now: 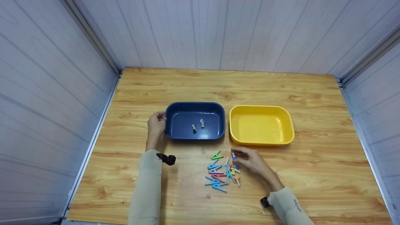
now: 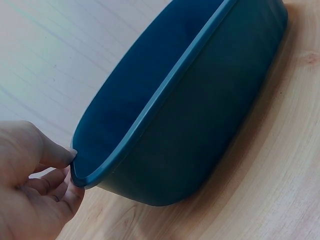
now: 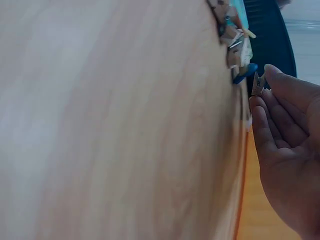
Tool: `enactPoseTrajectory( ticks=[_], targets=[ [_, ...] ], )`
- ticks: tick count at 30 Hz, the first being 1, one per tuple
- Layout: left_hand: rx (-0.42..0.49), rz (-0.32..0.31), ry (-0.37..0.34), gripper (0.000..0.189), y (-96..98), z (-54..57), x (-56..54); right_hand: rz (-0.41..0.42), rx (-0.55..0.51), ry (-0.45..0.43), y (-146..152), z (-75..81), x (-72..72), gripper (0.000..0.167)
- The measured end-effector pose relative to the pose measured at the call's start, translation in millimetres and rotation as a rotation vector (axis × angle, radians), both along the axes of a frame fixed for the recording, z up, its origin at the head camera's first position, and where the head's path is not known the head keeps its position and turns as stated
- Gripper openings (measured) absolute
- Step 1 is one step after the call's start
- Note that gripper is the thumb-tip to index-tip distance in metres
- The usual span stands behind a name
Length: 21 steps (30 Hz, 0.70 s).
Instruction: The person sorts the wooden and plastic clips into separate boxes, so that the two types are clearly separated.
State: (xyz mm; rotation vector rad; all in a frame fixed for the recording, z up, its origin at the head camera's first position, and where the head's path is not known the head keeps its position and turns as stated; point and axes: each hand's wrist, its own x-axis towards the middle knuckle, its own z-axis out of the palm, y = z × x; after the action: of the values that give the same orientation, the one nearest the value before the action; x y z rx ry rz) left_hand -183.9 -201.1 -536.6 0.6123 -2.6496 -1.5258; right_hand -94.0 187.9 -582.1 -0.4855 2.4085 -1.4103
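My left hand pinches the left rim of the dark blue tub; in the left wrist view, thumb and fingers close over that rim. Two small wooden clothespins, one of them this clothespin, lie on the tub's floor. Between its thumb and fingertips my right hand holds a small wooden clothespin with a blue decoration. Just left of that hand lies a loose pile of clothespins: a green one, a red one, several blue ones and small wooden ones with coloured decorations.
A yellow tub stands to the right of the blue one, a narrow gap between them. Both stand on a wood-grain table. Pale panels rise at the back and on both sides.
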Motion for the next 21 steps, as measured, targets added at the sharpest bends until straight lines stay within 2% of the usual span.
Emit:
enactPoseTrajectory(
  ticks=[5,12,21],
  targets=[
    [-0.026,-0.006,0.005,0.028,0.0,-0.4,0.8,0.002,-0.049,0.006,-1.6,9.0,0.5,0.043],
    [-0.007,-0.005,0.003,0.028,-0.3,-0.7,-0.2,0.028,-0.182,-0.06,-5.8,19.9,-0.1,0.045],
    [0.015,-0.001,-0.005,0.028,-0.4,-0.9,0.5,0.028,-0.155,0.001,-11.9,27.4,-1.9,0.043]
  ],
)
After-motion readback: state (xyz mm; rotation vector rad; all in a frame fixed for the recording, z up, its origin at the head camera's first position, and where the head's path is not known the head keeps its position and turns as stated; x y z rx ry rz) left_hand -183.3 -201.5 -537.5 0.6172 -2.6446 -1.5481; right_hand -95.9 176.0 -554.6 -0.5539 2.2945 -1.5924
